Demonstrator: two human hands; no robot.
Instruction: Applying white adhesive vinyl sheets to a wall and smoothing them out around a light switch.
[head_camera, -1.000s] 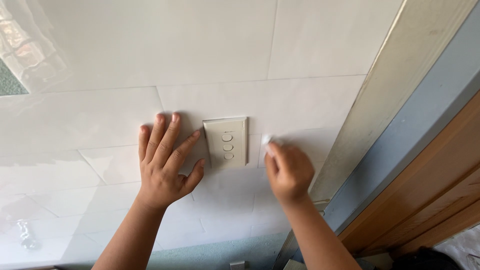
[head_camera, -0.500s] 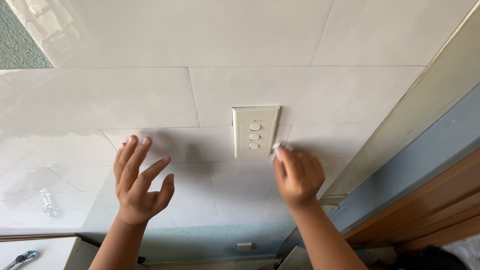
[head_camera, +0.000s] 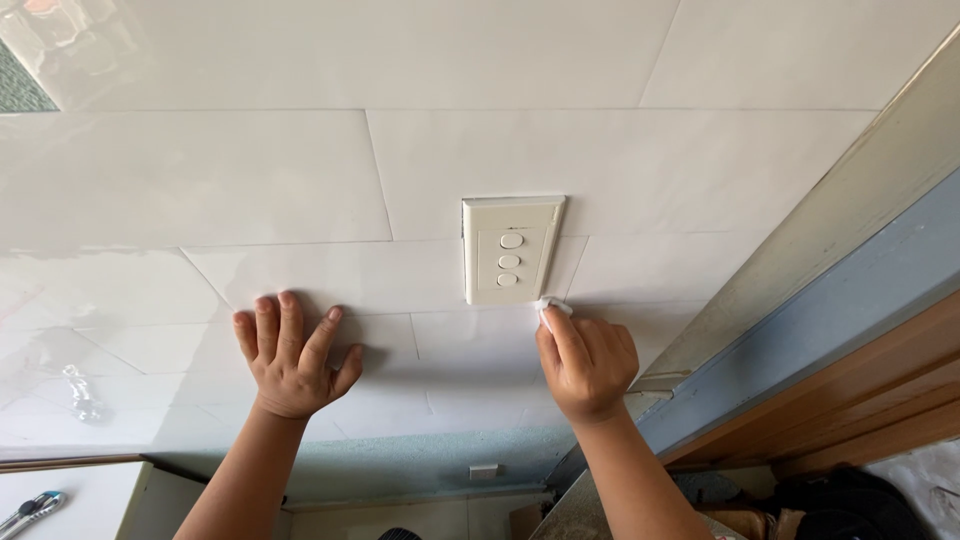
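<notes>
A glossy white tiled wall fills most of the view, its large rectangular tiles smooth and reflective, with thin grout lines between them. Just right of centre sits a cream plastic switch plate, an upright rectangle with three small oval rockers stacked one above another. The left hand lies flat against the tiles at about 8 o'clock from the plate and well apart from it, its grip fully open, the fingers close together and pointing up, holding nothing. The right hand sits at about 5 o'clock from the plate, its grip closed on a small white wad of cloth or tissue pinched at the fingertips; the wad touches the wall at the plate's lower right corner. At 3 o'clock a pale door trim runs diagonally beside a grey-blue strip and wood. At 7 o'clock a utility knife with a blue end lies on a white worktop.
</notes>
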